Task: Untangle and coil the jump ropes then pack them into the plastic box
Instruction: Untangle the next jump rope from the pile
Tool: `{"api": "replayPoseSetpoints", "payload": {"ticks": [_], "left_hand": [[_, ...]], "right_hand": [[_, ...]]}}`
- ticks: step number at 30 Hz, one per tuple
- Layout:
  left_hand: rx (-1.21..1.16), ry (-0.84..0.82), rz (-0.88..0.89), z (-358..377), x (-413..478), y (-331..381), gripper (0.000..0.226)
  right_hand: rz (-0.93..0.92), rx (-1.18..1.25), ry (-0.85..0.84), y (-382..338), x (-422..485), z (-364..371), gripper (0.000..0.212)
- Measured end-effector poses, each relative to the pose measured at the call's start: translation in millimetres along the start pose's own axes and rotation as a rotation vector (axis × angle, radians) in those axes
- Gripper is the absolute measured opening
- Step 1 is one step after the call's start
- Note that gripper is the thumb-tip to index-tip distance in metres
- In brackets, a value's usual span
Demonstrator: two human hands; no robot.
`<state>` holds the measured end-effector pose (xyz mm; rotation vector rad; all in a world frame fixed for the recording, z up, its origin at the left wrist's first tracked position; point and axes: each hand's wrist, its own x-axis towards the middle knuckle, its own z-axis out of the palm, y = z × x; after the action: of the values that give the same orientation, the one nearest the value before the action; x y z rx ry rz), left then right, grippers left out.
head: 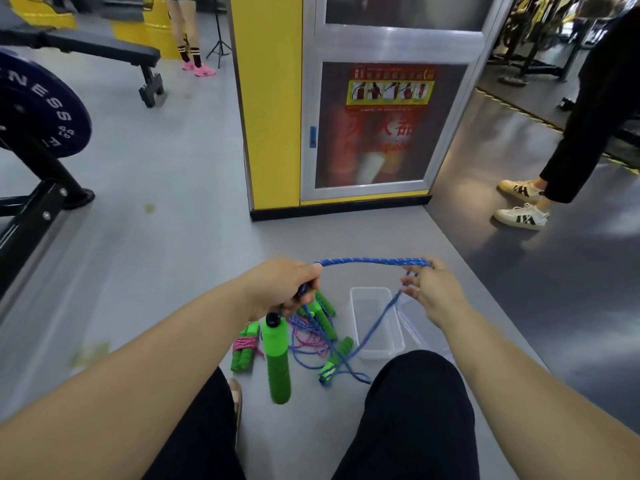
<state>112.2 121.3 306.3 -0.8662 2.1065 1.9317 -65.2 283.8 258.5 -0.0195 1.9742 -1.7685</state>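
A blue jump rope (372, 261) stretches between my two hands above the floor. My left hand (282, 284) grips the rope near its end, and a green handle (277, 358) dangles below that fist. My right hand (433, 289) pinches the rope's other side, from where it trails down to the floor. Beneath lies a tangle of blue and pink rope (311, 337) with green handles. A coiled pink rope bundle with green handles (246, 346) lies to the left. The clear plastic box (394, 349) stands open on the floor under my right hand.
My knees in dark trousers (419, 410) frame the ropes. A yellow pillar with a fire extinguisher cabinet (370, 133) stands ahead. A weight bench and plate (38, 112) sit left. One person's legs (568, 140) stand at right, another person's (190, 36) far back.
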Motion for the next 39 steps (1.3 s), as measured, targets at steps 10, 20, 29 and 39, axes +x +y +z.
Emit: {"api": "replayPoseSetpoints", "payload": {"ticks": [10, 20, 29, 39], "left_hand": [[-0.471, 0.075, -0.027, 11, 11, 18, 0.036], [-0.139, 0.274, 0.07, -27, 4, 20, 0.032], [-0.244, 0.445, -0.07, -54, 19, -5, 0.026], [-0.042, -0.038, 0.079, 15, 28, -23, 0.029]], "right_hand": [[-0.122, -0.365, -0.737, 11, -62, 43, 0.031], [-0.269, -0.727, -0.594, 15, -42, 22, 0.023], [0.103, -0.647, -0.386, 27, -13, -14, 0.029], [0.019, 0.122, -0.481, -73, -52, 76, 0.036]]}}
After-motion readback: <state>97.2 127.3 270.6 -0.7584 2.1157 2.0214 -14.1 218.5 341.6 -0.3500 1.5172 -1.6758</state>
